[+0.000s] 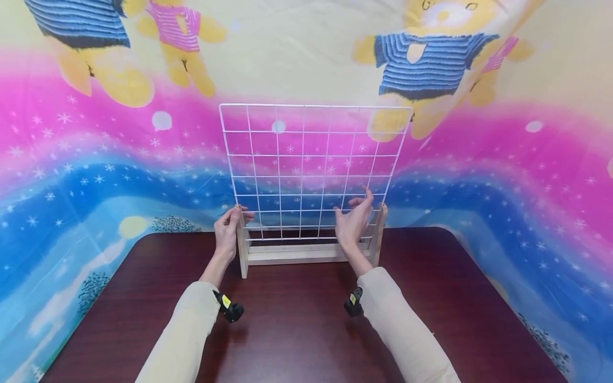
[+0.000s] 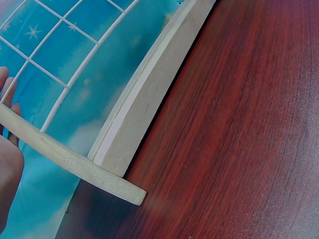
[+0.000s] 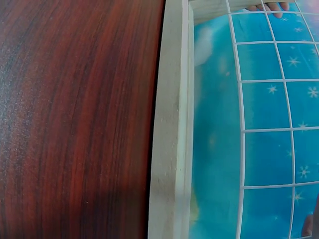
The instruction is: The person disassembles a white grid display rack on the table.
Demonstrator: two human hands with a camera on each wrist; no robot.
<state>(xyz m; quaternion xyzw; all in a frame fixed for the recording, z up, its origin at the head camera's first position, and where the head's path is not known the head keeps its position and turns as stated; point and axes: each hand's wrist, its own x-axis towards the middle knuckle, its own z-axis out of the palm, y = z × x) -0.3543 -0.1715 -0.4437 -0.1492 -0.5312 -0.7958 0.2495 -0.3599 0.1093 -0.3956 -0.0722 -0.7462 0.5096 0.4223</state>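
A white wire grid panel point(image 1: 314, 165) stands upright between the side posts of a pale wooden stand point(image 1: 297, 255) on the table. My left hand point(image 1: 226, 231) grips the upper end of the left wooden post point(image 1: 242, 247); its thumb lies on the near side and its fingertips reach behind the grid. In the left wrist view, the wooden post point(image 2: 75, 162) joins the crossbar point(image 2: 154, 94), and part of my hand point(image 2: 7, 169) shows at the edge. My right hand point(image 1: 353, 223) is in front of the grid's lower right, beside the right post point(image 1: 381, 229), thumb and fingers spread apart.
The dark red-brown table point(image 1: 297, 324) extends in front of the stand and to both sides. Behind it hangs a colourful cloth point(image 1: 306, 64) printed with bears and snowflakes. Small black cameras point(image 1: 230, 308) are strapped at both wrists.
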